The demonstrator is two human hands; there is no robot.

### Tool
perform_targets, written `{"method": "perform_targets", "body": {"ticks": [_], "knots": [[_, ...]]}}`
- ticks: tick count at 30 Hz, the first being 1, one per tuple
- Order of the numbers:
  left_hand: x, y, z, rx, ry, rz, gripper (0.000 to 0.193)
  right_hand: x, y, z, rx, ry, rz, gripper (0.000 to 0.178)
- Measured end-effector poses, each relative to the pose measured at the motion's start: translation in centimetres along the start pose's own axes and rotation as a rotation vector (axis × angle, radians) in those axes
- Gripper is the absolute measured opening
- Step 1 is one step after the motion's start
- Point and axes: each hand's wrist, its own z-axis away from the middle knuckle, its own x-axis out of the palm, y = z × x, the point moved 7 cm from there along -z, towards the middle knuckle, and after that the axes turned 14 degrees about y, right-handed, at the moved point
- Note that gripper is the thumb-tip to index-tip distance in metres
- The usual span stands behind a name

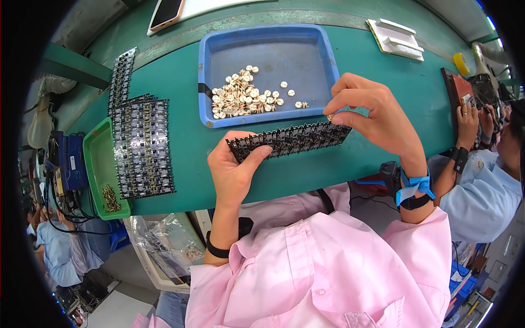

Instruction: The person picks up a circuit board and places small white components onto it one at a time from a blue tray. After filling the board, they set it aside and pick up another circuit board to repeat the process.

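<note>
My left hand (231, 174) is closed on the left end of a black circuit board panel (292, 141), thumb across its face. The panel is tilted, its long upper edge lined with small black projections. At its upper right corner my right hand (374, 112) pinches a small round component (330, 117), pale and coppery, mostly covered by the fingertips. I cannot tell whether this part touches the panel. Just beyond both hands stands a blue tray (295, 54), with a heap of similar round white components (238, 97) with reddish leads in its left half.
More board panels (143, 147) lie stacked at the left, overlapping a green tray (95, 158) with small brass-coloured pieces (111, 198). A white slotted piece (395, 39) and a phone (167, 13) lie at the back. A co-worker's hand (466, 123) is at the right.
</note>
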Motion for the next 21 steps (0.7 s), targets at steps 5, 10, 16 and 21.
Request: {"method": "perform_targets", "body": {"ticks": [5,10,16,21], "knots": [[-0.01,-0.07,-0.01,0.009,-0.007,0.002,0.017,0.12,-0.07,-0.03,-0.025,-0.016,0.025,0.013],[0.18,-0.09,0.02,0.002,-0.012,0.019,0.016,0.12,-0.03,0.02,-0.022,-0.034,-0.004,0.013],[0.24,-0.09,0.01,0.012,-0.02,0.018,0.016,0.15,-0.22,-0.02,-0.028,-0.074,0.007,0.014],[0.28,0.0,0.06,0.03,-0.026,0.015,0.016,0.2,-0.66,0.08,-0.077,-0.071,0.067,0.014]]}}
